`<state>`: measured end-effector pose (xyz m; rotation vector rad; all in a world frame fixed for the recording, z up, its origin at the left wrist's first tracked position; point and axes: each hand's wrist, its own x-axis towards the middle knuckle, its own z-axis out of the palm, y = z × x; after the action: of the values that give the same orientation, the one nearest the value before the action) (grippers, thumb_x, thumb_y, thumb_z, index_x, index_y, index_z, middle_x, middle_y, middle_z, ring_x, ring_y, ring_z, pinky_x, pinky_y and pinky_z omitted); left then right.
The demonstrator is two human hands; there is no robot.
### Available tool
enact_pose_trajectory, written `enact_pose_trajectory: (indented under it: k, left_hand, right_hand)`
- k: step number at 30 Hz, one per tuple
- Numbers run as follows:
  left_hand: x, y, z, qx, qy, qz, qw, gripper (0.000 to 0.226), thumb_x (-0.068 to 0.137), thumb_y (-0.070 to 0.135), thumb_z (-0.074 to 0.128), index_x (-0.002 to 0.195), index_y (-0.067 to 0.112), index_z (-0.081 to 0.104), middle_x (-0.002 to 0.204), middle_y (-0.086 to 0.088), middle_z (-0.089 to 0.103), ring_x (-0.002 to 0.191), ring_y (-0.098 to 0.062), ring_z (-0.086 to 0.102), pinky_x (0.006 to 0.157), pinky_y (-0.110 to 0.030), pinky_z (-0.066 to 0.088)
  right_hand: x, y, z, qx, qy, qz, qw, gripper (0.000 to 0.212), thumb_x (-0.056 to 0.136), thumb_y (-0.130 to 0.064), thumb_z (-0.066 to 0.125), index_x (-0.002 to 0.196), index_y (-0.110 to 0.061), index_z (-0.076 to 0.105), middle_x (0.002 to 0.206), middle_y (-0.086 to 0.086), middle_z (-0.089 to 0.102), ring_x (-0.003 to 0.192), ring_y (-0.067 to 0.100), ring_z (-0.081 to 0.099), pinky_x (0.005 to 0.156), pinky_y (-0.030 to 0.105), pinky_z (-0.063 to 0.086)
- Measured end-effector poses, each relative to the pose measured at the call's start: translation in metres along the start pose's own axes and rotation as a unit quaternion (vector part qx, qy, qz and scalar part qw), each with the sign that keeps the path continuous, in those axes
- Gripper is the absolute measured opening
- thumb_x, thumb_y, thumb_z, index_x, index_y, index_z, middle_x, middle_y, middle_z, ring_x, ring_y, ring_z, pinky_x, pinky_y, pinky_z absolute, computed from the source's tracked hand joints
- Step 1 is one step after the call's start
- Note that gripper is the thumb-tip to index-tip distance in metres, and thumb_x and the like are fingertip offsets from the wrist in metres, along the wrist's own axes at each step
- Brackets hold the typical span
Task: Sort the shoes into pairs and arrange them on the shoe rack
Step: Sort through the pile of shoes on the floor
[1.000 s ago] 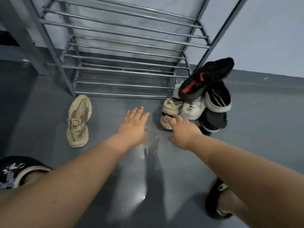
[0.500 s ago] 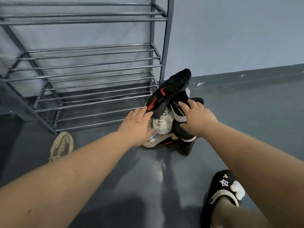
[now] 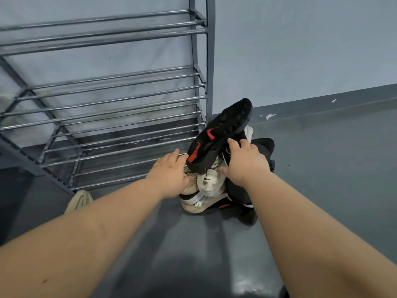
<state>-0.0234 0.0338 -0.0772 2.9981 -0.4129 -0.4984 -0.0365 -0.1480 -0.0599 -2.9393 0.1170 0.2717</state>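
Observation:
A heap of mixed shoes lies on the floor by the right post of the grey metal shoe rack (image 3: 120, 98). A black shoe with red marks (image 3: 223, 130) lies tilted on top of the heap. My right hand (image 3: 245, 163) holds this black shoe, fingers over its side and thumb under its edge. My left hand (image 3: 169, 175) reaches in with straight fingers and touches the heap at the black shoe's lower end. Under them lie a white shoe (image 3: 209, 182), a beige shoe (image 3: 193, 207) and dark shoes (image 3: 242, 198). A single beige shoe (image 3: 80, 200) shows behind my left forearm.
The rack's shelves of metal bars hold no shoes in view. A grey wall with a dark skirting strip (image 3: 322, 104) runs behind the heap. Bare grey floor (image 3: 333, 168) stretches to the right and toward me.
My view has moved closer to the heap. My right hand slid up onto the black shoe and closed on it; my left hand reached further in.

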Motion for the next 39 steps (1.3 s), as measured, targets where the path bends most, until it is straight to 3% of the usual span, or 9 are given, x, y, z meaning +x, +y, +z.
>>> enact_pose_trajectory:
  k: [6, 10, 13, 17, 20, 23, 26, 29, 39]
  left_hand:
    - [0.028, -0.008, -0.006, 0.008, -0.013, 0.001, 1.0, 0.072, 0.094, 0.047, 0.044, 0.151, 0.018, 0.01, 0.159, -0.009, 0.009, 0.146, -0.025, 0.013, 0.12, -0.038, 0.013]
    - [0.05, -0.006, -0.007, -0.134, -0.048, -0.025, 0.989, 0.076, 0.09, 0.045, 0.055, 0.149, 0.015, 0.018, 0.154, -0.007, 0.027, 0.14, -0.025, 0.029, 0.11, -0.03, 0.026]
    - [0.068, -0.003, -0.002, -0.241, -0.066, -0.06, 0.966, 0.077, 0.087, 0.041, 0.061, 0.148, 0.015, 0.021, 0.147, -0.004, 0.041, 0.131, -0.022, 0.043, 0.092, -0.022, 0.031]
    - [0.089, -0.007, 0.009, -0.355, -0.077, -0.092, 0.927, 0.081, 0.085, 0.044, 0.063, 0.148, 0.015, 0.023, 0.139, -0.002, 0.05, 0.123, -0.019, 0.05, 0.094, -0.021, 0.036]
    - [0.099, -0.012, 0.012, -0.425, -0.072, -0.113, 0.895, 0.074, 0.081, 0.054, 0.061, 0.141, 0.016, 0.039, 0.138, 0.0, 0.052, 0.122, -0.016, 0.052, 0.105, -0.029, 0.038]
    - [0.096, -0.01, 0.011, -0.496, -0.073, -0.098, 0.86, 0.033, 0.092, 0.037, 0.056, 0.121, 0.021, 0.054, 0.113, 0.005, 0.062, 0.098, -0.007, 0.058, 0.08, -0.019, 0.044]
    - [0.089, -0.008, 0.015, -0.56, -0.079, -0.091, 0.82, 0.056, 0.085, 0.037, 0.065, 0.133, 0.018, 0.045, 0.119, -0.001, 0.062, 0.108, -0.018, 0.061, 0.094, -0.036, 0.049]
    - [0.077, -0.007, 0.017, -0.613, -0.084, -0.084, 0.781, 0.055, 0.086, 0.021, 0.066, 0.136, 0.015, 0.042, 0.111, -0.003, 0.065, 0.105, -0.023, 0.065, 0.097, -0.044, 0.05]
    - [0.012, -0.02, 0.002, -0.642, -0.032, -0.081, 0.762, 0.059, 0.081, 0.005, 0.07, 0.135, 0.013, 0.045, 0.122, -0.01, 0.062, 0.109, -0.026, 0.063, 0.096, -0.044, 0.051]
  right_hand:
    - [0.017, -0.015, 0.01, -0.002, -0.006, -0.005, 1.0, 0.074, 0.089, -0.05, 0.054, 0.146, -0.018, 0.021, 0.143, 0.01, 0.031, 0.132, 0.029, 0.032, 0.101, 0.039, 0.036]
    - [0.029, -0.016, 0.021, -0.01, -0.002, 0.006, 1.0, 0.076, 0.087, -0.054, 0.054, 0.146, -0.017, 0.022, 0.147, 0.01, 0.028, 0.137, 0.03, 0.025, 0.106, 0.041, 0.031]
    - [0.035, -0.016, 0.032, -0.009, -0.027, 0.019, 0.999, 0.086, 0.087, -0.058, 0.05, 0.152, -0.019, 0.009, 0.157, 0.011, 0.013, 0.146, 0.03, 0.009, 0.114, 0.044, 0.02]
    - [0.044, -0.013, 0.04, -0.007, -0.036, 0.015, 0.999, 0.089, 0.088, -0.061, 0.046, 0.153, -0.021, 0.0, 0.16, 0.009, 0.004, 0.148, 0.028, 0.001, 0.118, 0.045, 0.011]
    - [0.048, -0.01, 0.039, 0.022, -0.024, 0.007, 0.999, 0.091, 0.086, -0.064, 0.045, 0.153, -0.019, 0.003, 0.16, 0.005, 0.007, 0.148, 0.026, 0.005, 0.119, 0.043, 0.011]
    - [0.047, -0.005, 0.036, 0.067, 0.001, 0.01, 0.998, 0.094, 0.084, -0.066, 0.047, 0.153, -0.019, 0.004, 0.159, 0.004, 0.016, 0.146, 0.024, 0.013, 0.119, 0.041, 0.011]
    - [0.043, 0.0, 0.032, 0.101, 0.007, 0.007, 0.995, 0.094, 0.083, -0.064, 0.05, 0.153, -0.021, 0.004, 0.152, 0.004, 0.034, 0.142, 0.023, 0.025, 0.119, 0.041, 0.014]
    - [0.036, 0.004, 0.028, 0.141, -0.006, 0.01, 0.99, 0.093, 0.082, -0.06, 0.056, 0.153, -0.024, 0.006, 0.146, 0.005, 0.043, 0.14, 0.02, 0.03, 0.12, 0.04, 0.012]
    - [0.001, -0.014, 0.018, 0.307, -0.057, -0.001, 0.95, 0.093, 0.075, -0.035, 0.077, 0.149, -0.015, 0.026, 0.141, 0.001, 0.05, 0.133, 0.02, 0.044, 0.11, 0.033, 0.035]
